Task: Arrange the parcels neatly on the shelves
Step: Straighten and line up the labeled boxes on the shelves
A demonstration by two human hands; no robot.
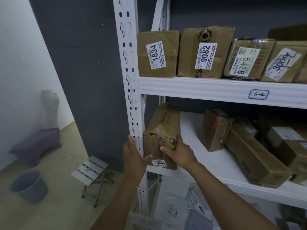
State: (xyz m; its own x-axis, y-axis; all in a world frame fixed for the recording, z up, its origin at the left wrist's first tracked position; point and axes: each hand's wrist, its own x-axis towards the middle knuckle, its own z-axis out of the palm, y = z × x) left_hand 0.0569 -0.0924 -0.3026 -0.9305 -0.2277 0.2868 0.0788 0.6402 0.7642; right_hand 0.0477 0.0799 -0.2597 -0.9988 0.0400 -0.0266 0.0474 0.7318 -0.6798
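A brown taped parcel labelled 9854 stands upright at the left end of the white middle shelf, just behind the shelf post. My right hand grips its right front edge, thumb on the front face. My left hand lies flat against the post at the parcel's left, fingers straight, thumb touching the parcel's lower front. On the upper shelf brown parcels stand in a row: 1834, 9082, 5428 and more to the right.
Further right on the middle shelf lie a small tilted parcel and a long box among others. Plastic mail bags fill the level below. A folding stool and a grey bucket stand on the floor at left.
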